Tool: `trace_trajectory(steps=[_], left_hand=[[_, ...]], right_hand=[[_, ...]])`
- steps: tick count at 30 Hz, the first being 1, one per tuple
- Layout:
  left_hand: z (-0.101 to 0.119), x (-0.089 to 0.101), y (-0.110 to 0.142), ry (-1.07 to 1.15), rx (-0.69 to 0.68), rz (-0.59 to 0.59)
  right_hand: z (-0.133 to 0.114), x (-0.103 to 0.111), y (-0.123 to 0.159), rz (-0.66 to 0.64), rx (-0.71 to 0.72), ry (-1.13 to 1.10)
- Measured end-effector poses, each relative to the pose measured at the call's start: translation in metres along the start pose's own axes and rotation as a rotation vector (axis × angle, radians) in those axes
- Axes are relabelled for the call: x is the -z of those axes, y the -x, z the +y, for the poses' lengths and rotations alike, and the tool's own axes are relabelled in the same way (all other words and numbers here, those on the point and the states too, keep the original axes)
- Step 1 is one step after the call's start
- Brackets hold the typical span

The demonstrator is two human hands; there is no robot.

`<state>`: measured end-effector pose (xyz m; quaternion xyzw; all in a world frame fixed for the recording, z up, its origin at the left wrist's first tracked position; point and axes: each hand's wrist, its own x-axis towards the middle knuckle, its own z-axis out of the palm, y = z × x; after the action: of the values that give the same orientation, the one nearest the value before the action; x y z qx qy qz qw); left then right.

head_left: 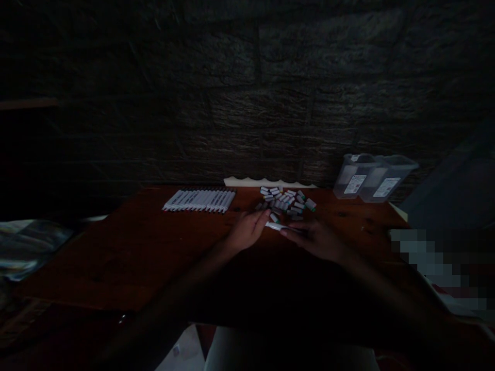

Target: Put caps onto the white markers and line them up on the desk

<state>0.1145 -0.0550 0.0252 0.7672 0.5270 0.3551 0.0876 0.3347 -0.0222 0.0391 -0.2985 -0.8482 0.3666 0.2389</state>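
A white marker (275, 225) spans the gap between my two hands, just above the wooden table. My right hand (315, 239) pinches its right end between thumb and fingers. At the other end, the fingers of my left hand (246, 231) are closed around the tip, and what they cover there is hidden. Just beyond my hands lies a loose pile of short white marker caps (284, 200) with coloured ends. Farther left, several white markers (201, 200) lie side by side in a neat row.
Two clear plastic containers (353, 178) with labels stand at the table's back right. A pale strip with a wavy edge (266, 182) runs along the back, against a dark stone-patterned wall (240, 103). The wooden table (147, 257) is dimly lit.
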Motion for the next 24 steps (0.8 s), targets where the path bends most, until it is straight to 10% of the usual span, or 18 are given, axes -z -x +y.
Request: trace_trajectory(steps=[11, 20, 24], left_hand=[[0.009, -0.007, 0.007, -0.075, 0.002, 0.034], [0.003, -0.011, -0.007, 0.140, 0.115, 0.082], [-0.015, -0.003, -0.009, 0.136, 0.207, 0.158]], right_hand=[[-0.009, -0.010, 0.000, -0.137, -0.415, -0.515], [0.004, 0.002, -0.009, -0.020, -0.203, -0.232], [0.016, 0.019, -0.012, 0.263, -0.175, -0.249]])
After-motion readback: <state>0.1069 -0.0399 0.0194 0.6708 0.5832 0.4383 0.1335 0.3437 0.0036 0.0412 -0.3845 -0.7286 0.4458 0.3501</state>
